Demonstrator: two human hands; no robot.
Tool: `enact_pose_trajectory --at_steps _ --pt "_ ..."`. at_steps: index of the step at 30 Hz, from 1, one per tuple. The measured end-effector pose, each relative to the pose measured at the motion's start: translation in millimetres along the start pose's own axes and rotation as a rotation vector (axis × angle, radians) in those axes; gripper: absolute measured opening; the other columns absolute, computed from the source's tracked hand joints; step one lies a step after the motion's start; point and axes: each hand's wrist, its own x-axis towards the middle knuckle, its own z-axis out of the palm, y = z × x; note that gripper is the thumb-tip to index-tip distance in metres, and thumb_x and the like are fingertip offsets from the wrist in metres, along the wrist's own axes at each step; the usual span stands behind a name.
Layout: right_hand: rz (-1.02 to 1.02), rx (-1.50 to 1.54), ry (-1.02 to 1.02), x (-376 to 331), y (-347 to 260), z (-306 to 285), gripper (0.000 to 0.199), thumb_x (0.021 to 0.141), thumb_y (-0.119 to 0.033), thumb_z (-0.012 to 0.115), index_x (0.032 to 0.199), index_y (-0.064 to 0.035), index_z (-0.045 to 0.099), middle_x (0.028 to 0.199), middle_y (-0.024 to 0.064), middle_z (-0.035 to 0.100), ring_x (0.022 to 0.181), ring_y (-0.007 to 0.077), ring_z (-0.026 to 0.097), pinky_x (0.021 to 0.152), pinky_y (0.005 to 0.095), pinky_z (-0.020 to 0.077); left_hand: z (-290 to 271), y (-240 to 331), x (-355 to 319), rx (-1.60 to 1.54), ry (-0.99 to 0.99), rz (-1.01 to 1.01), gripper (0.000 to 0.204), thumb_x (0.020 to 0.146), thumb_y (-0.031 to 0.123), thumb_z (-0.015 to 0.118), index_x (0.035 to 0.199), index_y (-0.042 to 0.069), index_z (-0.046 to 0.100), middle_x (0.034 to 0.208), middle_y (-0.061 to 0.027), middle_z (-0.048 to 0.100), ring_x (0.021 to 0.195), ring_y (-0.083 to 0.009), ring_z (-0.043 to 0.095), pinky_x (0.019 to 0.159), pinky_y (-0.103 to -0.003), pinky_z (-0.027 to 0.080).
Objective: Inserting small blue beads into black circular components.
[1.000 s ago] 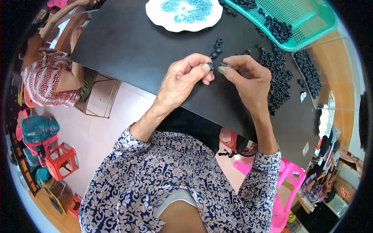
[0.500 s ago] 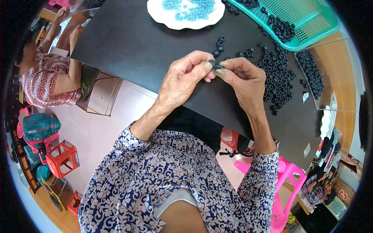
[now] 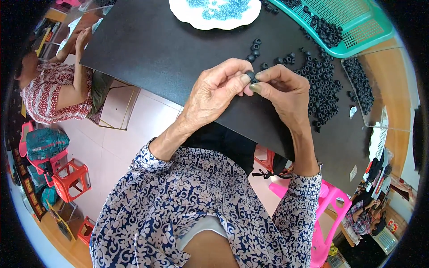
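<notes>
Head view, looking down: both hands meet above the near part of a black desk [image 3: 170, 58]. The left hand [image 3: 214, 91] has its fingers curled, thumb and forefinger pinched together on a small black ring [image 3: 250, 76]. The right hand [image 3: 283, 89] comes in from the other side, its thumb and fingertips pressed against the same ring, so the two hands touch at that point and both are clamped on it. How much of the ring lies under the fingertips cannot be told.

Taking the held ring as the landmark: just beyond it, a few loose black rings [image 3: 255, 50] lie on the desk in a short scatter. To its right, a dense heap of black rings [image 3: 319, 87] spreads across the desk, well apart from the hands. Farther beyond and to the right stands a green plastic basket [image 3: 357, 27] with more black rings in it. Beyond the ring, at the far part of the desk, sits a white plate [image 3: 196, 18] carrying small blue pieces. Far to the left of the ring, beside the desk, another person in a red patterned top [image 3: 49, 89] sits with an arm raised to the desk. Below and left, on the pink floor, stands a red plastic stool [image 3: 71, 178].
</notes>
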Motion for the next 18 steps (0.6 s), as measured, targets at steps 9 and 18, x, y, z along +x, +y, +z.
enact_pose_trajectory --at_steps 9,18 --pt "-0.044 -0.046 0.000 2.4 4.3 -1.9 0.012 0.077 0.002 0.074 0.086 0.0006 0.066 0.082 0.0030 0.066 0.076 0.0075 0.061 0.069 0.0202 0.0483 -1.1 -2.5 4.6 -0.068 -0.085 0.004 0.023 0.100 0.018 0.047 0.104 -0.002 0.058 0.079 -0.0049 0.063 0.074 -0.0098 0.059 0.067 -0.024 0.047" --pt "-0.046 -0.065 -0.050 5.5 4.0 -0.9 0.021 0.075 0.000 0.076 0.091 -0.0015 0.063 0.080 0.0009 0.064 0.074 0.0061 0.059 0.068 0.0196 0.0471 -1.8 2.3 -2.4 0.041 -0.066 -0.011 0.027 0.100 0.022 0.047 0.111 -0.001 0.056 0.081 -0.0055 0.062 0.075 -0.0115 0.061 0.068 -0.025 0.049"
